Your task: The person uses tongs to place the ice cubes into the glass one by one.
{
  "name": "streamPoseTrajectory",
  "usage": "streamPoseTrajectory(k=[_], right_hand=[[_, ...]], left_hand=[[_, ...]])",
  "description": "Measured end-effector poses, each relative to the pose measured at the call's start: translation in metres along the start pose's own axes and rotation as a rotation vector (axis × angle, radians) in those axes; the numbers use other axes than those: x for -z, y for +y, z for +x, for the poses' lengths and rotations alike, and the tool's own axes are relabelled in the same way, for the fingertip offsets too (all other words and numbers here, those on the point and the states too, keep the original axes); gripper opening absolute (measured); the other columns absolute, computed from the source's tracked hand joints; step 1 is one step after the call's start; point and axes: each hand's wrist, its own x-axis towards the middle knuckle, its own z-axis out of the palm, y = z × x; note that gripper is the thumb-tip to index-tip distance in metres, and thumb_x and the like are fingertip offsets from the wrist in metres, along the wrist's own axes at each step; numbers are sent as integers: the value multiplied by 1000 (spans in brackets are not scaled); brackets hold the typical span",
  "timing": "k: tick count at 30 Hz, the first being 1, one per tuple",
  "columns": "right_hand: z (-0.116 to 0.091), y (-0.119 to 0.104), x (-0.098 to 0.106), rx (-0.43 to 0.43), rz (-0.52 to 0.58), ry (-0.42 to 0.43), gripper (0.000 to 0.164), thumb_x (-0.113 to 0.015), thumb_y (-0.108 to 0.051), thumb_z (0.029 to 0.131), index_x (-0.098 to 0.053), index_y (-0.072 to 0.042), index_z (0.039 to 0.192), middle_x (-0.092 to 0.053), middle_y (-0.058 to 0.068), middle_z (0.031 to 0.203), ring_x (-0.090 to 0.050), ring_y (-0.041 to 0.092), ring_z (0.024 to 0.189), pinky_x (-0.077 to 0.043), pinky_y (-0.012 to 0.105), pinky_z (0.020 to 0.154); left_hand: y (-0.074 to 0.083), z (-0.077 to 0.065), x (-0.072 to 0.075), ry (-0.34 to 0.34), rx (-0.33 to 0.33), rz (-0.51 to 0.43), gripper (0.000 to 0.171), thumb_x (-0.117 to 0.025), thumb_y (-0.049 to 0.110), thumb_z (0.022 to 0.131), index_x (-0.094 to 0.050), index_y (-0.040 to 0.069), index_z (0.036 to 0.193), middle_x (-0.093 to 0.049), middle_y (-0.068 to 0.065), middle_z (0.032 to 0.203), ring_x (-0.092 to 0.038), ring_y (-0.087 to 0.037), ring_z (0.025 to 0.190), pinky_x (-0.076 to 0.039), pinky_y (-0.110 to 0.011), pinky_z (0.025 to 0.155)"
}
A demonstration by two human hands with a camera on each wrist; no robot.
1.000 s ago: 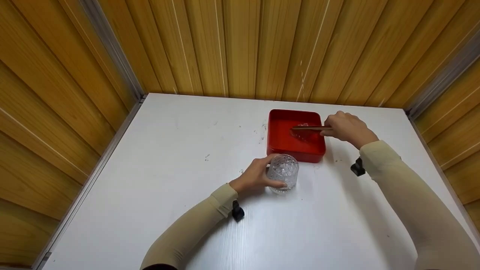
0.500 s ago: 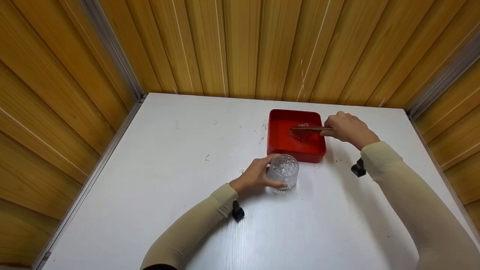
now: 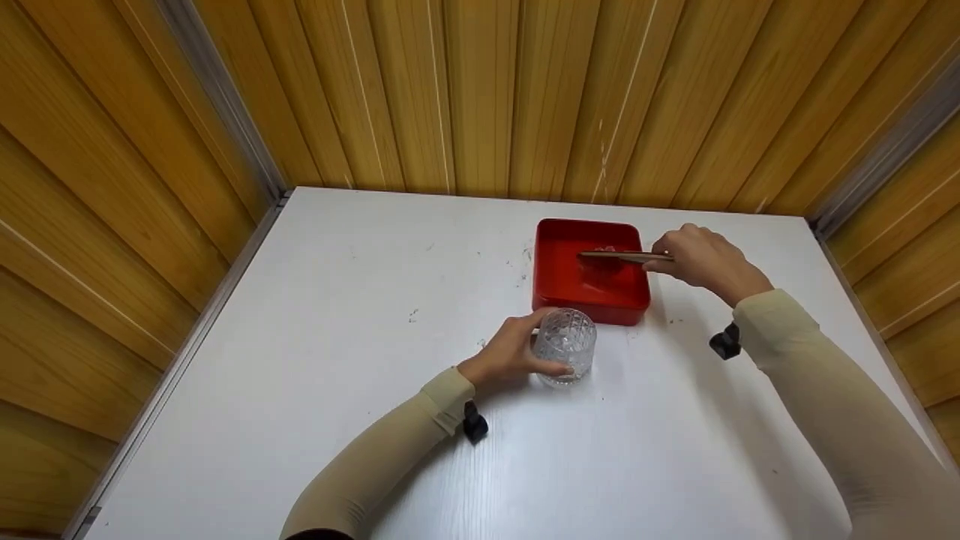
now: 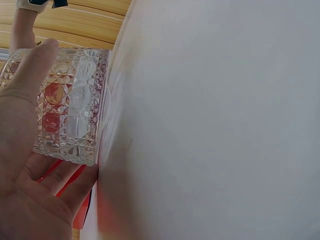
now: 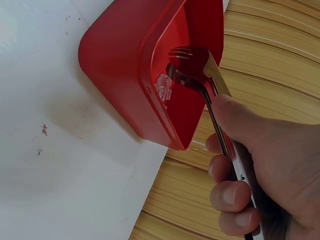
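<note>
My left hand (image 3: 514, 351) holds a clear cut-glass tumbler (image 3: 568, 346) upright on the white table, thumb on the near side and fingers on the far side. My right hand (image 3: 703, 259) grips a pair of metal tongs (image 3: 611, 256) over the red square box (image 3: 592, 309). In the right wrist view the tongs have a forked tip and a spoon-like tip, held slightly apart inside the box. Clear lumps (image 5: 163, 87), like ice or clear plastic, lie in the box beside the tips. Nothing clearly shows between the tips.
The white table (image 3: 337, 300) carries a few dark smudges left of the box. Wood-patterned panels (image 3: 480, 97) rise behind and at both sides, with metal posts (image 3: 232, 97) at the corners. The tumbler stands just in front of the box.
My right hand has shifted slightly to the right, and the tongs look a little higher over the box. My left hand and the tumbler stay in place.
</note>
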Motion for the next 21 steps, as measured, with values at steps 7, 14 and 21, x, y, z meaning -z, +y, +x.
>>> streamPoseTrajectory(k=[7, 14, 21], right_hand=[[-9, -3, 5, 7, 2, 8, 21, -76, -25, 95, -79, -7, 105, -70, 0, 79, -56, 22, 73, -48, 32, 56], [-22, -11, 9, -1, 26, 19, 23, -76, -25, 95, -79, -7, 109, -70, 1, 80, -55, 23, 74, -49, 33, 56], [-36, -17, 10, 27, 51, 25, 21, -76, -23, 95, -79, -7, 108, -71, 0, 79, -55, 20, 68, -48, 32, 54]], left_hand=[[1, -2, 0, -1, 5, 6, 84, -95, 31, 74, -53, 13, 145, -68, -1, 131, -63, -8, 114, -51, -20, 98], [1, -1, 1, -1, 15, 4, 84, -95, 30, 74, -53, 14, 146, -67, 0, 133, -63, -9, 115, -50, -21, 100], [2, 0, 1, -3, 16, -17, 84, -95, 29, 74, -53, 14, 146, -66, 0, 134, -63, -10, 118, -50, -21, 100]])
